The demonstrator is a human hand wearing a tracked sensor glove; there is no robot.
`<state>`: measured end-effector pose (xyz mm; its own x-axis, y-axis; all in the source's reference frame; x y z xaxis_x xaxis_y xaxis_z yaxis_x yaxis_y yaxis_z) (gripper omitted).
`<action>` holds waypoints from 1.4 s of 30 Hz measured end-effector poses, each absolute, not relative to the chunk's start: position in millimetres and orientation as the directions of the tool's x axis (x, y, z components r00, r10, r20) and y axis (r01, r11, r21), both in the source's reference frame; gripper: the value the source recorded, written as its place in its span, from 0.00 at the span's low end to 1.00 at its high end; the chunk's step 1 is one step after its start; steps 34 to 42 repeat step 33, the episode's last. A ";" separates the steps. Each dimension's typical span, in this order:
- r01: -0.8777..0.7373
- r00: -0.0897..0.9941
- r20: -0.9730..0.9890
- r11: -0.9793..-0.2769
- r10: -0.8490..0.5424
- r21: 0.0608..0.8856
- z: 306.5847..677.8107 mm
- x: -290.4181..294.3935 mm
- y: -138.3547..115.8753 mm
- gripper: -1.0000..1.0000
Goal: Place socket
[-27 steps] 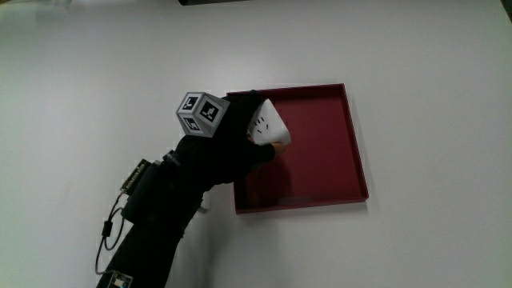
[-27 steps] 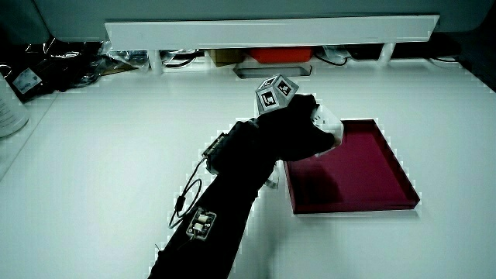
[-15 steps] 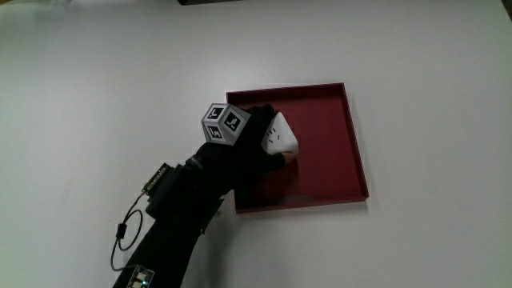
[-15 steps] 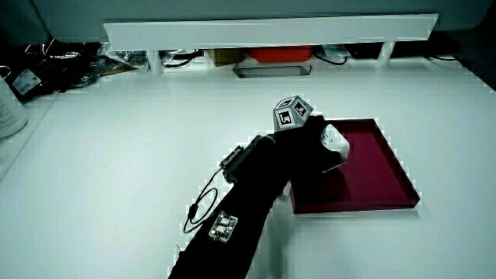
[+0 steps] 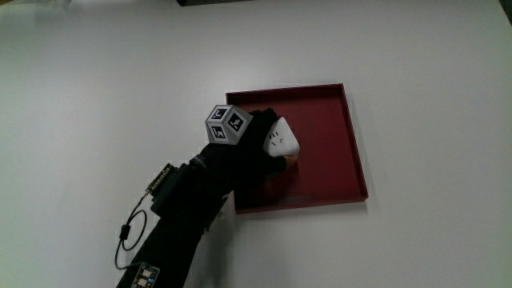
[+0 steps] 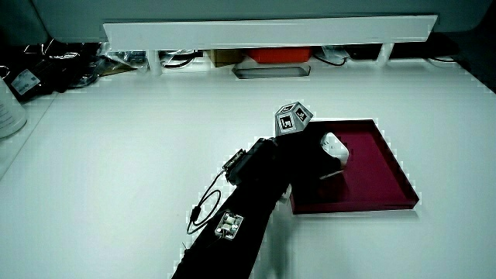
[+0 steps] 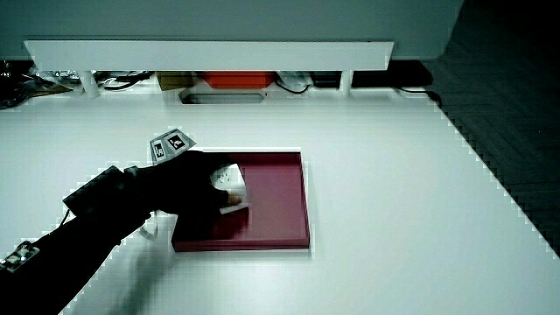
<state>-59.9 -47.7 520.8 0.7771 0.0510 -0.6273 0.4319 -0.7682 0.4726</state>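
A white socket with small slots on its face sits low inside the dark red tray, close to the tray's floor. The gloved hand is shut on the socket, fingers wrapped around its side, with the patterned cube on its back. In both side views the socket shows just past the glove's fingers, over the part of the tray nearest the forearm. Whether the socket touches the tray floor is hidden by the hand.
The white table surrounds the tray. A low white partition runs along the table's edge farthest from the person, with cables and an orange item under it. A pale container stands at the table's edge in a side view.
The hand has carried the socket from above the tray's rim further in over the tray and lower. Over the last half second it has barely moved.
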 end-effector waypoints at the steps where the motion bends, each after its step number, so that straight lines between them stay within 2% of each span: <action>1: 0.432 0.777 -0.628 -0.769 0.052 0.471 520.4 -59.8 -47.3 0.40; 13: 0.438 0.764 -0.642 -0.775 0.053 0.456 523.9 -65.9 -44.6 0.19; 19: 0.456 0.750 -0.656 -0.784 0.083 0.422 506.1 -84.0 -49.7 0.09; 23: 0.469 0.758 -0.647 -0.757 0.081 0.455 488.3 -93.3 -56.2 0.02; 24: 0.479 0.754 -0.650 -0.759 0.097 0.442 485.9 -96.9 -58.4 0.00; 25: 0.476 0.750 -0.658 -0.747 0.069 0.464 482.3 -100.8 -59.7 0.00; 28: 0.483 0.737 -0.669 -0.765 0.092 0.427 472.9 -115.9 -63.9 0.00; 29: 0.472 0.740 -0.669 -0.766 0.075 0.437 467.9 -121.7 -65.7 0.00; 31: 0.487 0.691 -0.720 -0.774 0.058 0.405 468.8 -136.8 -71.8 0.00; 32: 0.512 0.660 -0.745 -0.786 0.100 0.347 470.9 -146.0 -76.7 0.00; 33: 0.473 0.688 -0.723 -0.794 0.062 0.381 458.6 -151.8 -78.0 0.00; 42: 0.473 0.688 -0.723 -0.794 0.062 0.381 458.6 -151.8 -78.0 0.00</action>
